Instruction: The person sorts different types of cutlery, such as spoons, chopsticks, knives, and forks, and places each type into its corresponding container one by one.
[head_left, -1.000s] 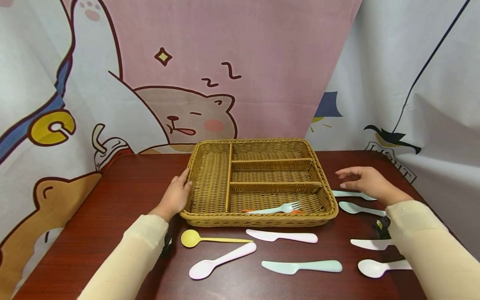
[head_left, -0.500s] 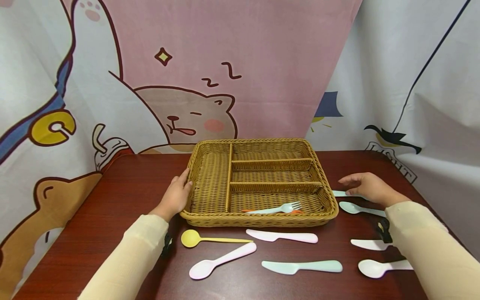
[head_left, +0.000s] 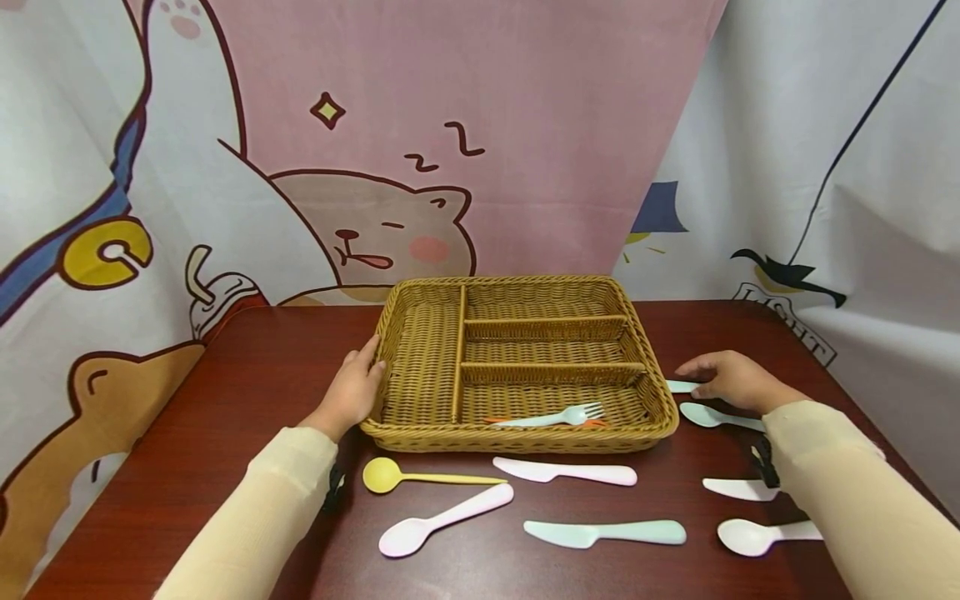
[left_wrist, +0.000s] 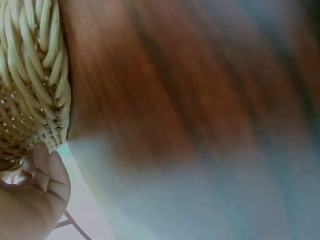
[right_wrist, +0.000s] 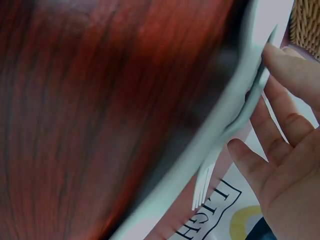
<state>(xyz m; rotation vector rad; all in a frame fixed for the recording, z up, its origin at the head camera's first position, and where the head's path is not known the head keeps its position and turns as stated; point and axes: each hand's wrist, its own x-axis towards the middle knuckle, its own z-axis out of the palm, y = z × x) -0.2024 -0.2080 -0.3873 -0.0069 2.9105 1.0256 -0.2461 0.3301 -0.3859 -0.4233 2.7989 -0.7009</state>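
A brown wicker cutlery basket (head_left: 459, 392) with several compartments stands mid-table. My left hand (head_left: 348, 392) holds its left side, the thumb at the rim and the fingers along the outer wall; in the left wrist view those fingers lie close against the weave (left_wrist: 35, 100). My right hand (head_left: 738, 381), to the right of the basket, pinches the handle of a mint fork (right_wrist: 202, 185) on the table and hides most of it in the head view. Nearer me lies a mint spoon (head_left: 701, 415), its handle partly behind the right wrist.
A mint fork (head_left: 573, 414) lies over an orange utensil (head_left: 495, 421) in the basket's front compartment. In front are a yellow spoon (head_left: 382, 475), pink spoon (head_left: 405, 537), pink knife (head_left: 540, 472) and mint knife (head_left: 577, 534). A white knife (head_left: 738, 489) and white spoon (head_left: 744, 537) lie right.
My right hand has come down onto the mint fork beside the basket, its thumb and fingers closing in on the handle. The left hand and the basket stay in place.
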